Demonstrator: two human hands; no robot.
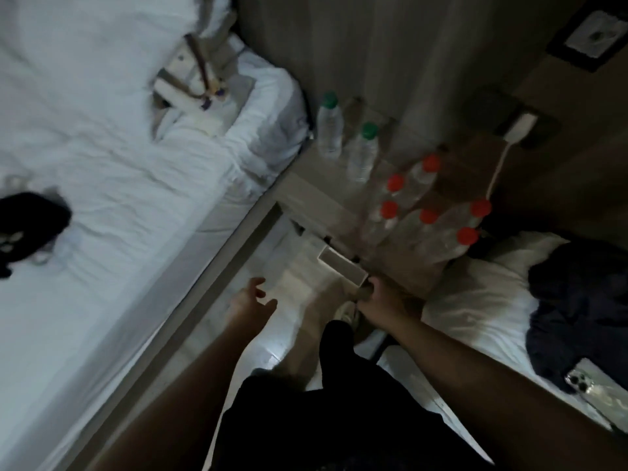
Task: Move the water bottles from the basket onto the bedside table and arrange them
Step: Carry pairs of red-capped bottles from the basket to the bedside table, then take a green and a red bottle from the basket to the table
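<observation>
Bottles are all on the bedside table (319, 195) rn, no basket that I can make out; two green-cap bottles (329, 130) stand at the far side near the wall, six red-cap bottles (421, 175) bunched in a tight cluster on the nearer, right part, prob touching each other; whole pic is dim and blurry btw. My feed shows the right hand (382, 295) at the table's near corner, fingers curled round some small dark object (365, 292); can't tell what it is. Left hand (251, 300) hangs released over the floor (272, 351), fingers spread, gripping nothing. A white boxy thing (343, 266) sits just below the table front. White bed (102, 147) to the left w/ a black item (27, 226) on it; second bed (475, 300) on the right w/ dark clothes (577, 300) and a phone (591, 382); white charger (520, 129) in the wall socket, cable dropping toward the table.
</observation>
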